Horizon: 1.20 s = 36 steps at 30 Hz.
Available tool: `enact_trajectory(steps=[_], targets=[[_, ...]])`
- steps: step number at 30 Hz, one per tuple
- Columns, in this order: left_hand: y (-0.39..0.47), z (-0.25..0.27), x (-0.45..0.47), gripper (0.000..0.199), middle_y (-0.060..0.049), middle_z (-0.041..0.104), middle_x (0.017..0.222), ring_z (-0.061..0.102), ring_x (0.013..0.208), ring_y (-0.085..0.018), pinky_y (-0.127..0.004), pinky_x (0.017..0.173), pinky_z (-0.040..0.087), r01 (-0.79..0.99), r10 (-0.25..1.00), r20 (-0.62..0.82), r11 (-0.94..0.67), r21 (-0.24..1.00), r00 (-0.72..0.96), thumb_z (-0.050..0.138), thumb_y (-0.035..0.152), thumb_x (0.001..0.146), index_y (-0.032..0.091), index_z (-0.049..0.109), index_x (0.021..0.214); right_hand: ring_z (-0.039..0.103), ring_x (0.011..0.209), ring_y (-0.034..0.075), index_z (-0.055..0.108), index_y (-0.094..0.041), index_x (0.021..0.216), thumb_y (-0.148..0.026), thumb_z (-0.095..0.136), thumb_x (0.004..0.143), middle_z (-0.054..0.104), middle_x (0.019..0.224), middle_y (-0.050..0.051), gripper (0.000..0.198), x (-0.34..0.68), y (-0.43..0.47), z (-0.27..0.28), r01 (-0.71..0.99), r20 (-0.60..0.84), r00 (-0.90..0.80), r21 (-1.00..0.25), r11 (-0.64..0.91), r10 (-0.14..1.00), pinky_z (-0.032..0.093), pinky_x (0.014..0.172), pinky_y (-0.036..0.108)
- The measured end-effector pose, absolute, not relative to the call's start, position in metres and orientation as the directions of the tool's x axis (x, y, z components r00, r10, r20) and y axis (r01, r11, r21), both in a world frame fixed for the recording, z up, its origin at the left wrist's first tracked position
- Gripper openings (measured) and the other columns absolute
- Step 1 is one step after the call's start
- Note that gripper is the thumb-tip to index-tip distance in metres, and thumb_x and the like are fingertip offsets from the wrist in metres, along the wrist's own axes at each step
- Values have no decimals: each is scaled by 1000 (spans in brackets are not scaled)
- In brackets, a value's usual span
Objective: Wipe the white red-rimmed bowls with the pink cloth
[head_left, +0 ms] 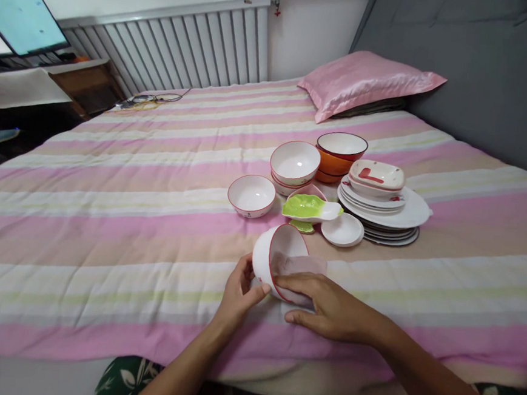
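A white bowl with a red rim is tilted on its side, its opening facing right. My left hand grips it from the left, thumb near the rim and fingers behind. My right hand reaches into the opening with its fingers together against a thin, pale pink cloth. Part of the cloth lies inside the bowl and part sticks out to the right; the fingertips are partly hidden. Just beyond are a single red-rimmed bowl and a green leaf-shaped dish with a white end.
Stacked red-rimmed bowls, orange bowls, small white dishes and a stack of plates topped by a rectangular dish stand on the striped bedspread. A pink pillow lies behind them. Cables lie at the far left.
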<state>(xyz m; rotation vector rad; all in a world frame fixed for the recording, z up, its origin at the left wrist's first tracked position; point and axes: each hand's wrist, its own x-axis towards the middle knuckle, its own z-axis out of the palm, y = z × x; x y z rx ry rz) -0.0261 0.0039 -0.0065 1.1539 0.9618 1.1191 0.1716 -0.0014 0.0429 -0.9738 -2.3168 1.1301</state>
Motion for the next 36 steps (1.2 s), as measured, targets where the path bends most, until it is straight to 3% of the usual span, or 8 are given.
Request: enact_trajectory(steps=[8, 19, 27, 32, 36], targets=[[4, -7, -25, 52, -10, 62, 109, 54, 104, -28, -37, 90, 40, -158, 984, -24, 52, 986, 179, 73, 36, 64, 17, 57, 110, 49, 122, 18, 46, -26, 132, -15, 57, 82, 55, 132, 5, 52, 171, 1, 26, 539, 65, -685, -626, 564, 726, 29, 108, 40], [4, -6, -24, 51, -10, 61, 110, 53, 105, -28, -37, 91, 40, -157, 983, -24, 53, 986, 184, 72, 35, 66, 17, 57, 111, 44, 127, 18, 46, -23, 133, -1, 40, 71, 51, 136, 4, 66, 173, 3, 15, 641, 30, -659, -500, 582, 751, 23, 111, 46], [5, -7, -23, 48, -10, 62, 112, 54, 105, -27, -37, 92, 40, -179, 984, -29, 61, 982, 174, 71, 35, 68, 17, 57, 111, 37, 132, 22, 44, -18, 134, -3, 39, 80, 47, 139, 7, 57, 171, 5, 7, 701, 62, -628, -388, 598, 776, 17, 112, 49], [4, -5, -23, 46, -10, 60, 115, 51, 108, -28, -38, 94, 37, -248, 981, 7, 41, 968, 192, 65, 31, 72, 16, 56, 114, 43, 128, 20, 45, -18, 132, -2, 37, 85, 50, 136, 8, 51, 176, 11, 3, 626, 153, -673, -404, 667, 724, 31, 107, 43], [4, 1, -24, 45, -10, 60, 118, 50, 110, -28, -39, 96, 35, -346, 983, 14, 50, 937, 183, 56, 32, 74, 15, 56, 116, 61, 98, 19, 53, -17, 120, -15, 40, 92, 67, 109, 9, 31, 172, 11, 10, 570, 173, -686, -476, 670, 707, 43, 86, 34]])
